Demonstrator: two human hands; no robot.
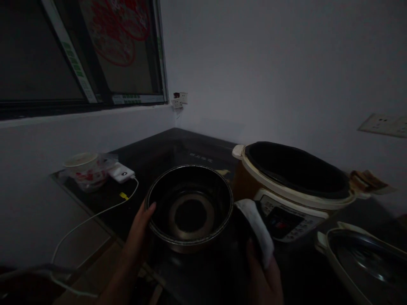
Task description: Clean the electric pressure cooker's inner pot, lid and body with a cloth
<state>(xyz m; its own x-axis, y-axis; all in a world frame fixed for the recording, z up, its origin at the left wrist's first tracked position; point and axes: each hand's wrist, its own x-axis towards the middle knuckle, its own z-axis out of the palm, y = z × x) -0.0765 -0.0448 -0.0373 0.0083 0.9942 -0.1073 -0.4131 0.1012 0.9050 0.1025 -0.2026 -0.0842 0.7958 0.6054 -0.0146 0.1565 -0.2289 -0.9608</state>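
A round black pot with a worn ring on its inner bottom is tipped towards me above the dark counter. My left hand grips its left side, thumb over the rim. Just right of the pot, my right hand is closed on a pale cloth with a dark part on its left; the cloth's exact make is hard to see in the dim light. Behind the right hand stands an electric cooker with a control panel and no lid on, its dark inside facing up.
A glass lid with a pale rim lies at the lower right. On the left are a tub in a plastic bag and a white device with a trailing cable. Brownish papers stick out beside the cooker. Walls border the counter.
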